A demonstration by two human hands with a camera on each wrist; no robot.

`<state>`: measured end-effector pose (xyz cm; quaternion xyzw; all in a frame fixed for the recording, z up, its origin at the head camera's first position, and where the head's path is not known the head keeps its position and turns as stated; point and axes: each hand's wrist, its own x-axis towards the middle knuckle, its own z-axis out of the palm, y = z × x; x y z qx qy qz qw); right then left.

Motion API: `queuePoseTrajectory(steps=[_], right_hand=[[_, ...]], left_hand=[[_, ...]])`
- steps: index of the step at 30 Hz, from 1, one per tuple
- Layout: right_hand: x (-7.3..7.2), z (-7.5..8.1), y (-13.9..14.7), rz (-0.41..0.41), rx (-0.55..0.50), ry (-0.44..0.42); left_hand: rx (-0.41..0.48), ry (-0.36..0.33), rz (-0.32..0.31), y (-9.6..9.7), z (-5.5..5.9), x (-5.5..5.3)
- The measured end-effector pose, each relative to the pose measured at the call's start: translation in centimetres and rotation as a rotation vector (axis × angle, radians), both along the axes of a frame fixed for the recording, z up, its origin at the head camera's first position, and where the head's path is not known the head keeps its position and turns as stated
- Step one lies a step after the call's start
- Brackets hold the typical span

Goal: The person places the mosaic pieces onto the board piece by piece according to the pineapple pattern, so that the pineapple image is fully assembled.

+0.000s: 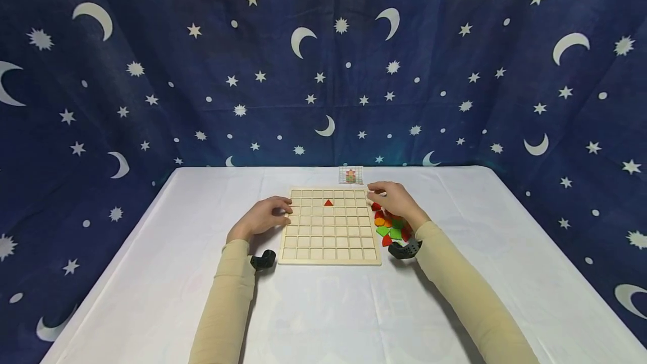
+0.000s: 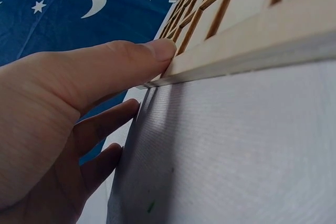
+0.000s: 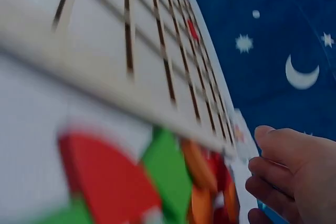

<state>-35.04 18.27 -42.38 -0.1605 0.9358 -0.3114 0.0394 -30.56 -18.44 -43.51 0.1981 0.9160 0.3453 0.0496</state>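
Observation:
A pale wooden board (image 1: 329,244) with a raised grid lies on the table. One red triangle (image 1: 328,203) sits in a cell of its second row from the back. My left hand (image 1: 263,217) touches the board's left edge, thumb (image 2: 160,50) at the rim and the other fingers apart beside it. Over the table by the board's back right corner hovers my right hand (image 1: 395,199), its fingers loosely bent, and no piece shows in it. Just below it lies a pile of red, green and orange pieces, including a red rounded piece (image 3: 107,179) and a green piece (image 3: 167,174).
A small printed card (image 1: 351,175) with a coloured figure on a grid lies behind the board. The white tablecloth (image 1: 323,313) covers the table. Behind hangs a dark blue curtain (image 1: 283,139) with moons and stars. Each wrist wears a black camera mount (image 1: 263,260).

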Motion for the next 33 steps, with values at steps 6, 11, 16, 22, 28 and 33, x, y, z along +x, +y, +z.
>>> queuePoseTrajectory(steps=[6,11,16,22,28,33], right_hand=[[-0.1,-0.1,2.3,-0.004,0.093,-0.048],[-0.1,-0.2,3.2,0.072,0.162,-0.02],[-0.3,-0.4,3.2,0.077,0.164,0.006],[-0.5,-0.6,3.0,0.024,0.145,0.019],[-0.7,-0.8,2.9,0.003,0.138,0.019],[-0.9,-0.9,2.9,-0.035,0.13,0.026]], left_hand=[[0.008,-0.013,0.011,-0.2,0.0,0.2],[0.004,-0.015,0.012,0.0,0.1,0.1],[0.008,-0.014,0.019,0.0,0.0,0.0],[0.019,-0.025,0.023,0.0,-0.2,-0.1],[0.021,-0.03,0.027,0.1,-0.3,-0.1],[0.023,-0.036,0.032,0.0,-0.2,-0.2]])
